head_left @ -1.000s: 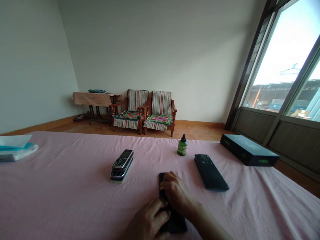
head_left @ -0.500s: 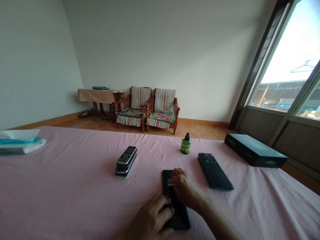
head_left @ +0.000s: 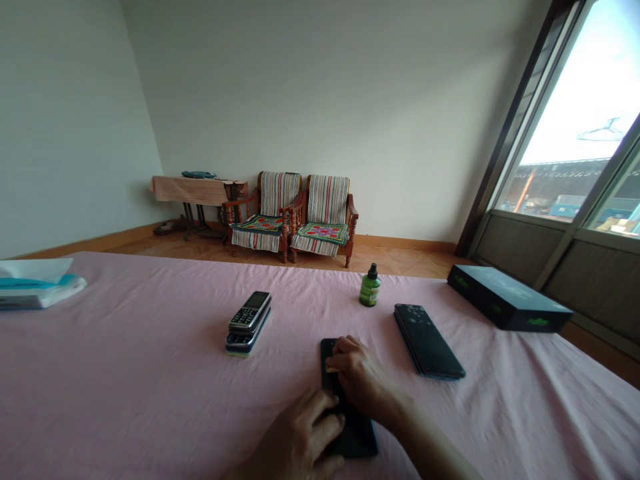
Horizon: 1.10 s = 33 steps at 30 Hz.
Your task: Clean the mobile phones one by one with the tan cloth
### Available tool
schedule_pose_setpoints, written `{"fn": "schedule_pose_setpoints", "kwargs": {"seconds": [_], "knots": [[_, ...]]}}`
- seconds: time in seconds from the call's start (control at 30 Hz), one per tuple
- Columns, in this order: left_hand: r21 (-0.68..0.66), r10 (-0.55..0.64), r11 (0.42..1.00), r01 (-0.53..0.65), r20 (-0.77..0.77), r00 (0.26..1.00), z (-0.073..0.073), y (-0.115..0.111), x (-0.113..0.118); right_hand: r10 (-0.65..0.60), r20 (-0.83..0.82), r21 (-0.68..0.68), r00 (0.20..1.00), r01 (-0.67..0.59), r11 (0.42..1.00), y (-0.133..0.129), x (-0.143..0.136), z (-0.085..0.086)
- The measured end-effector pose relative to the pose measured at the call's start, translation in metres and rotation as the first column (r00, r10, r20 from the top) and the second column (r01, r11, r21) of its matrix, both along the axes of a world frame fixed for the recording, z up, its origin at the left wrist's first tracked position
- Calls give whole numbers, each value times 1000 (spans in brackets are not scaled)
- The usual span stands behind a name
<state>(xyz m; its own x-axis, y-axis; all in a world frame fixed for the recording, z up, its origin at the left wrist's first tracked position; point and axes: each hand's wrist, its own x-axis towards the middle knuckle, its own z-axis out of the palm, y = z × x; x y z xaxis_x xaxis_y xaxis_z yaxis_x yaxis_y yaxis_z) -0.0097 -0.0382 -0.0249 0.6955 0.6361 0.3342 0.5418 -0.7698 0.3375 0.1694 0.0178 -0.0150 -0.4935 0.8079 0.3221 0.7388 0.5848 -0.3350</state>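
A black smartphone lies on the pink cloth right before me, partly covered by both hands. At its left edge my left hand presses curled fingers onto it, holding it against the cloth. My right hand is closed over the phone's upper part, fingers bunched together. A small pale yellow bit shows under its fingertips, too little to name. Right of the hands rests a stack of dark smartphones. To the left sits a pile of keypad phones, the top one with a silver edge.
Farther back on the pink cloth stands a green bottle with a black cap. A flat black box is at the far right, a tissue pack at the far left. Two wooden chairs stand beyond the edge.
My right hand has shifted slightly left across the phone's upper part. My left hand stays at the phone's edge. The whole view has moved a little.
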Motion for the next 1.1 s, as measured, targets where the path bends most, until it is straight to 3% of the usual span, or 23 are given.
{"fn": "schedule_pose_setpoints", "kwargs": {"seconds": [0.13, 0.27, 0.43, 0.6, 0.87, 1.1], "knots": [[-15, 8, 1000, -8, 26, 1000, -1, 0, 0, 25, 3, -2, 1000, -25, 1000, 0, -3, 0], [13, -8, 1000, 7, 31, 999, -7, 1, -3, -60, -48, -47, 997, 58, 997, 5, 11, 2], [43, -28, 999, 27, 34, 999, -31, 10, -5, -197, -161, -62, 967, 189, 980, 14, 20, -5], [90, -29, 996, 26, 33, 999, -53, 18, -4, -308, -171, -64, 936, 302, 951, 29, 14, -13], [139, -29, 990, 29, 1, 1000, -49, 19, 0, -273, -130, -59, 953, 267, 962, 51, -8, -15], [155, -35, 987, 32, 19, 999, -58, 22, -2, -225, -120, -46, 967, 221, 974, 49, -13, -12]]}}
